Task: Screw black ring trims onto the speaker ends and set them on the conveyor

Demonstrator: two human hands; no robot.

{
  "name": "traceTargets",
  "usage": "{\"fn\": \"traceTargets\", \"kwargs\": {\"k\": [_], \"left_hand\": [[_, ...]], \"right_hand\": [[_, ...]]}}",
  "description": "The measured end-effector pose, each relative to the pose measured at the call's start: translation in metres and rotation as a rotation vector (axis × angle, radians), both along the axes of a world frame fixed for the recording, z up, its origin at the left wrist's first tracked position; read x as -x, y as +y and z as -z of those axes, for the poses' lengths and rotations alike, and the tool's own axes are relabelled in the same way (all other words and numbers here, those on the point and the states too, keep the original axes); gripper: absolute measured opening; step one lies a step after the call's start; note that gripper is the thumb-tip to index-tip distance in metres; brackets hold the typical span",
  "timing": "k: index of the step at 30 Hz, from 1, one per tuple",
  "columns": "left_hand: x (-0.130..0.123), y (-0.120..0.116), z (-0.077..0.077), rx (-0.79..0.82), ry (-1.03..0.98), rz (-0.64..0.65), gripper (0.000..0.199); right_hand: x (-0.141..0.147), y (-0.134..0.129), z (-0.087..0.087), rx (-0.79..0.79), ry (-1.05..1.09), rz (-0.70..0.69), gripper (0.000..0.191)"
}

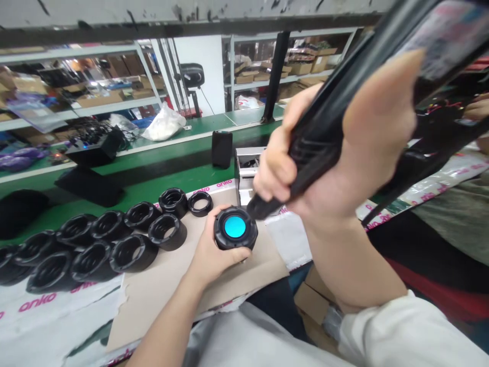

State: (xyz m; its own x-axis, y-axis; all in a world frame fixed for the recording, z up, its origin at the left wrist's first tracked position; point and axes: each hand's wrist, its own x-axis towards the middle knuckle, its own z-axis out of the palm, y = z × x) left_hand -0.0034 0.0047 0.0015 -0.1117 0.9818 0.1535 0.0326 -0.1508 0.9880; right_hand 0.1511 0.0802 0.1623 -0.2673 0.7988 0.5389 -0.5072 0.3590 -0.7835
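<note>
My left hand (214, 250) is closed around a round black housing (220, 235) with a bright blue disc (235, 227) in its middle. The housing sits just above a sheet of brown cardboard (263, 275), its face turned up. My right hand (328, 153) wraps around a long black electric screwdriver (321, 117), which slants down to the left and carries a printed label near its upper end. The tool's lower end is at the right rim of the housing; whether they touch I cannot tell. Several black ring-shaped housings (132, 252) stand in rows left of my left hand.
Behind the cardboard are a metal box (248, 168) and a small black block (222, 149). A black post (275, 76) rises from the green bench (160, 176). Dark objects (89, 183) lie at left. On the far right, another person's hand (477, 108) is partly visible.
</note>
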Motion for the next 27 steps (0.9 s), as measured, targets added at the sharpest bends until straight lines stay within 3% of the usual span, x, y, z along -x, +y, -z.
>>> {"fn": "traceTargets", "kwargs": {"k": [4,11,15,20,27], "left_hand": [[-0.001,0.001,0.001,0.001,-0.020,0.011,0.096],[0.001,0.001,0.002,-0.054,-0.005,0.010,0.097],[0.001,0.001,0.004,-0.075,0.002,0.008,0.095],[0.002,0.000,0.005,-0.100,0.025,0.000,0.093],[0.002,-0.002,0.004,-0.102,0.022,-0.004,0.091]], "right_hand": [[-0.005,0.033,0.009,0.122,0.196,0.076,0.063],[-0.032,0.064,0.008,0.181,0.214,0.211,0.064],[-0.028,0.078,0.032,0.087,0.153,0.365,0.060],[-0.012,0.079,0.070,-0.039,0.026,0.294,0.055],[-0.010,0.075,0.079,-0.049,-0.052,0.265,0.059]]}}
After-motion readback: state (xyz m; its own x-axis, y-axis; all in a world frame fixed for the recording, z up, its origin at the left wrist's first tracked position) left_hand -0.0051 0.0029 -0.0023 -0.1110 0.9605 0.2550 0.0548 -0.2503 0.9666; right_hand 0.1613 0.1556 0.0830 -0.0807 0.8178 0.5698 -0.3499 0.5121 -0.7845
